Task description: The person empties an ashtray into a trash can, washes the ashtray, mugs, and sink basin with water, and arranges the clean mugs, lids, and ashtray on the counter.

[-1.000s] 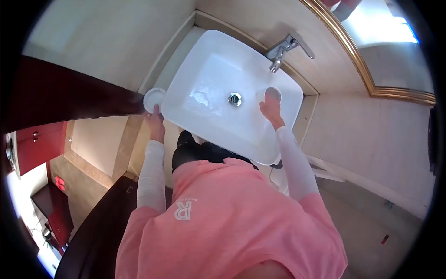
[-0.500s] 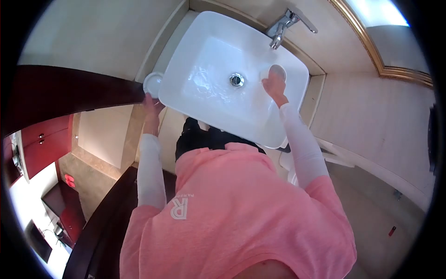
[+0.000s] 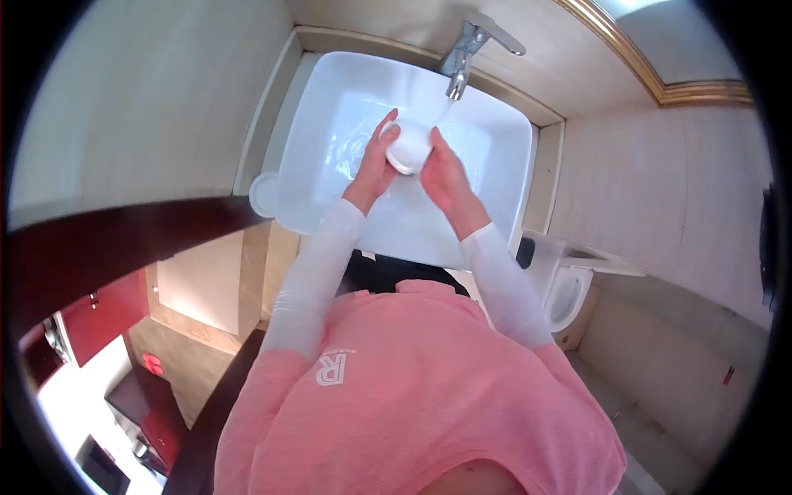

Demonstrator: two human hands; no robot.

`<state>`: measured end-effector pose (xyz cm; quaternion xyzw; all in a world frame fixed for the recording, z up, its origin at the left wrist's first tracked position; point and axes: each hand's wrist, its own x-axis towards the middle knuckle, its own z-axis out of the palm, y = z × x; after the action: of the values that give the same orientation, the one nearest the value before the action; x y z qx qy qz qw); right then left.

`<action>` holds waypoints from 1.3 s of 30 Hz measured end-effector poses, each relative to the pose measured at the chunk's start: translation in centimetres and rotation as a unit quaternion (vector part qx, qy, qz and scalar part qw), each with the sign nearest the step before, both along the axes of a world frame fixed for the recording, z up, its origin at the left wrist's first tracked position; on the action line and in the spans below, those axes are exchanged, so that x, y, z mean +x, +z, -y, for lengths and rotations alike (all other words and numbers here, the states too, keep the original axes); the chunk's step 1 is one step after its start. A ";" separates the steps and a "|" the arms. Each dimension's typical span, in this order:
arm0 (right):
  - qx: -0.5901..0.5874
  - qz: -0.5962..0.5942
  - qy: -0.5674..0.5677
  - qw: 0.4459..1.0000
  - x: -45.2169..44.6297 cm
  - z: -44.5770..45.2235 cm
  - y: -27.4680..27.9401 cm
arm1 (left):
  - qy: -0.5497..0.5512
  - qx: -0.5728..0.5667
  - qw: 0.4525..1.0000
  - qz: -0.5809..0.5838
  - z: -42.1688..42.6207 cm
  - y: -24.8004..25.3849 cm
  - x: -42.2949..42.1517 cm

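Observation:
A round white bowl-like piece [image 3: 409, 147] is held above the white basin [image 3: 318, 124], near its middle. My left hand [image 3: 378, 162] grips it from the left, thumb on its upper edge. On its right side my right hand [image 3: 446, 173] presses against it with the fingers. A thin stream of water runs from the chrome faucet [image 3: 459, 73], just beyond my right fingertips. The drain is hidden behind the hands and the piece. A round white lid-like disc [image 3: 264, 195] lies on the ledge, by the basin's left edge.
A gold-framed mirror [image 3: 631, 62] is on the wall at the upper right. A dark red panel [image 3: 132, 233] runs along the left up to the ledge. Right of my body is a white toilet [image 3: 569, 297]. Red cabinets [image 3: 103, 318] stand at the lower left.
My left hand has left the disc on the ledge and moved over the basin. My right hand has come left with the white piece, and both hands hold it. Water now runs from the faucet.

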<state>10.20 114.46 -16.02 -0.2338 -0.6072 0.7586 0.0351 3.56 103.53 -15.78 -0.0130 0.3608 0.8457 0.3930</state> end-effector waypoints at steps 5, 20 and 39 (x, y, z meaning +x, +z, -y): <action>0.538 -0.161 0.179 0.808 1.8 -1.8 3.4 | -0.167 -0.049 0.957 0.230 -1.8 3.1 -4.0; 0.266 -0.003 -0.048 0.963 0.7 0.2 2.8 | -0.029 -0.148 0.989 -0.003 -3.9 1.6 -1.8; 0.568 -0.093 0.173 0.799 0.4 -6.7 2.2 | -0.247 -0.116 0.947 0.172 -7.2 2.0 -7.8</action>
<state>10.63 121.15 -13.87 0.0081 -0.9533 0.2893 0.0862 -4.20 110.75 -13.82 -0.1147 0.3749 0.6595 0.6414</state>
